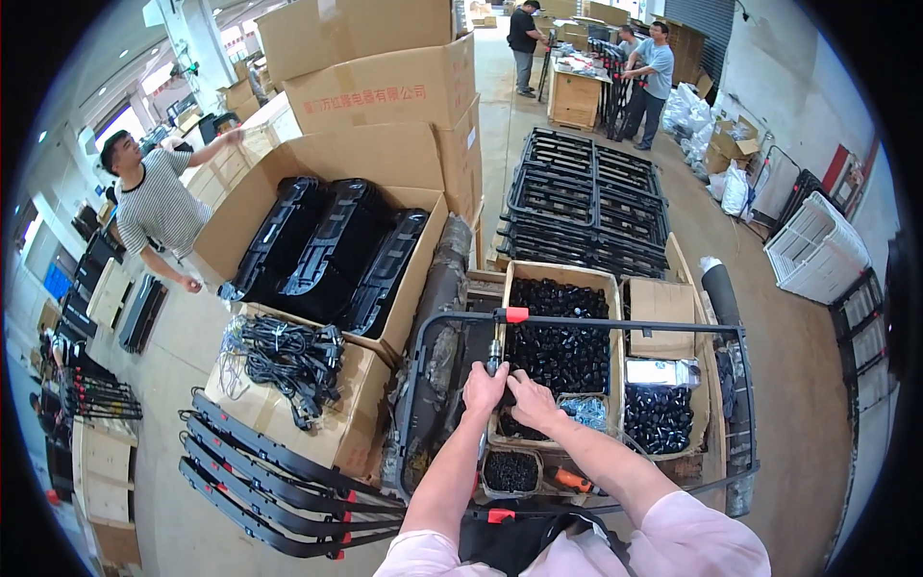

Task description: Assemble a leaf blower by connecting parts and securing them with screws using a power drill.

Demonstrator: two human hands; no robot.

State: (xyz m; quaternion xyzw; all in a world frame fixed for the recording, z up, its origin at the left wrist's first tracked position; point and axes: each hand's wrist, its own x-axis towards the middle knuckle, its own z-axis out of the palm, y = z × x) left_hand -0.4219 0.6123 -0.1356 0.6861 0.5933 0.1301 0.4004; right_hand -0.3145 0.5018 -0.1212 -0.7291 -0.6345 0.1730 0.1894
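Observation:
A slim power screwdriver (494, 358) with a metal nose points away from me at the far bar of a black tubular frame (625, 325). My left hand (484, 388) is closed around its body. Close against it on the right, my right hand (531, 400) is closed too, its fingers at the tool's side and partly hidden. The tool's tip is near a red clip (517, 314) on the far bar. Beneath the frame, a carton (612, 288) holds many small black plastic parts.
Right of that carton is another box of black caps (658, 419). An orange-handled tool (573, 480) lies near me beside a tub of small black pieces (511, 472). Stacked black frames (586, 202) stand ahead; cables (288, 363) and curved black bars (260, 481) are left. A person (159, 197) stands far left.

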